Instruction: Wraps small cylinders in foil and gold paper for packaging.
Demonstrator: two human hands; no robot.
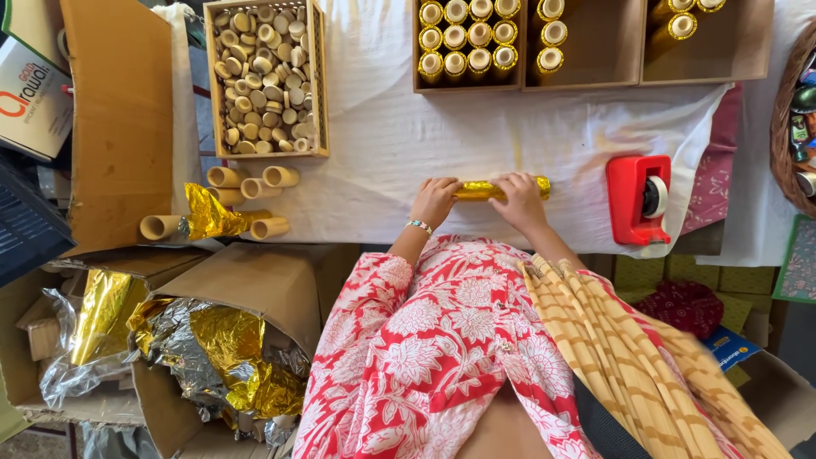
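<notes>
A short tube wrapped in gold foil (489, 189) lies crosswise on the white cloth (399, 144) near the table's front edge. My left hand (434, 202) presses on its left end, a beaded bracelet on that wrist. My right hand (520, 202) covers its right part, with the foil end sticking out past the fingers. Both hands grip the same tube.
A red tape dispenser (639, 199) stands to the right. Wooden trays at the back hold gold-wrapped tubes (467, 38); a crate (265, 76) holds bare tubes. Loose cardboard tubes (246, 180) and gold foil (208, 217) lie left. Boxes with foil sheets (229, 357) sit below left.
</notes>
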